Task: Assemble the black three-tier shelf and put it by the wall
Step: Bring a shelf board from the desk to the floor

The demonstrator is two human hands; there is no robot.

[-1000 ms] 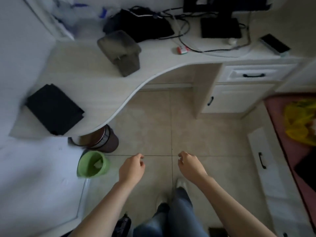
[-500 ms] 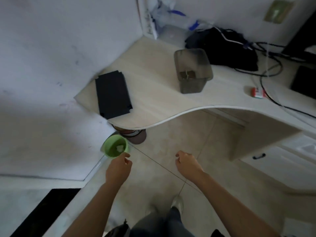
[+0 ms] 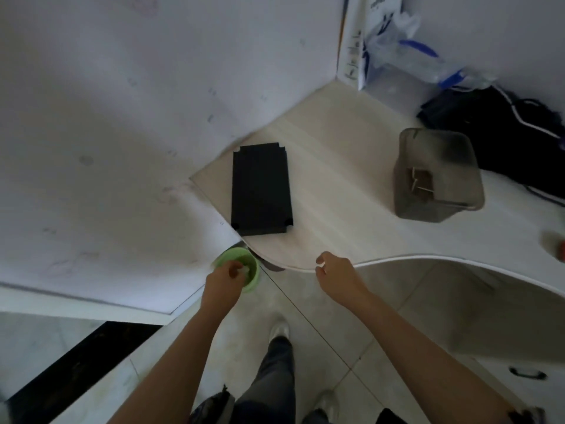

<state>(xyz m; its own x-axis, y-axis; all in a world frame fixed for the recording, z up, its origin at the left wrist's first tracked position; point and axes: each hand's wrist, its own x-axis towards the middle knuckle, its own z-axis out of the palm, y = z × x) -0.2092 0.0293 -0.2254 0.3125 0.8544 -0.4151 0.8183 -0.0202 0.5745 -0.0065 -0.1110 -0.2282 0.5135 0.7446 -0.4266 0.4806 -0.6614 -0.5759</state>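
Note:
A stack of flat black shelf panels (image 3: 260,189) lies on the pale desk (image 3: 336,185), close to the white wall (image 3: 107,133) at the desk's left end. A grey translucent bin (image 3: 437,175) with small metal parts inside stands to the right of the panels. My left hand (image 3: 224,286) hangs loosely curled and holds nothing, over a green bucket on the floor. My right hand (image 3: 337,275) is also loosely curled with nothing in it, just in front of the desk's curved front edge. Both hands are short of the panels.
A green bucket (image 3: 249,270) sits on the tiled floor under the desk's left end, with a dark bin behind it. Plastic bags (image 3: 406,59) and a black bag with cables (image 3: 501,133) fill the desk's back right. A drawer handle (image 3: 527,373) shows at lower right.
I have stepped closer and turned left, so the black panels and the desk edge are now nearer. Both hands moved forward toward the desk, still holding nothing.

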